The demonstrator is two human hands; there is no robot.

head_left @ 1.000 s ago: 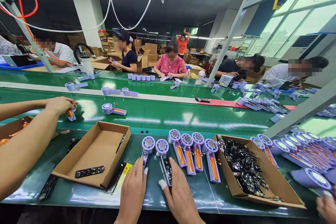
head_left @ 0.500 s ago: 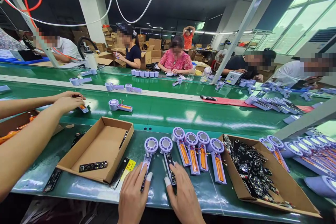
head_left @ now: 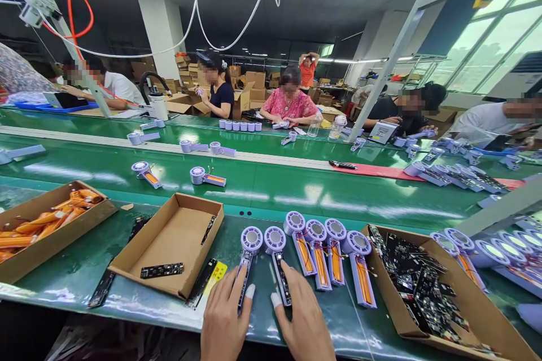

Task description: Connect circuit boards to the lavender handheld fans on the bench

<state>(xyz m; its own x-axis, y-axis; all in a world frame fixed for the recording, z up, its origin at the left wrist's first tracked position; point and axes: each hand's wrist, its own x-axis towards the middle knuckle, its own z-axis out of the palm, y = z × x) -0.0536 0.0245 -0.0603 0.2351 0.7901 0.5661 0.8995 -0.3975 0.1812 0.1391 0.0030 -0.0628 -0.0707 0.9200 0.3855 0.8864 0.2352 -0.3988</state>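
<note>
Fingers [head_left: 237, 287] of left hand [head_left: 222, 318] and right hand [head_left: 302, 318] spread on two lilac fan housings [head_left: 252, 240], beside four battery-fitted housings [head_left: 320, 251].

Head-worn view — forward, down — onto left hand [head_left: 222, 318], right hand [head_left: 305, 318]

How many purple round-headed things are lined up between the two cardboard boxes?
6. Two purple fan housings with black circuit boards sit by the left hand and right hand; four with orange batteries lie to their right. None seems hidden.

The left hand [head_left: 222, 318] and right hand [head_left: 302, 321] rest on circuit boards [head_left: 244, 276] in lilac handheld fans [head_left: 252, 240].
</note>
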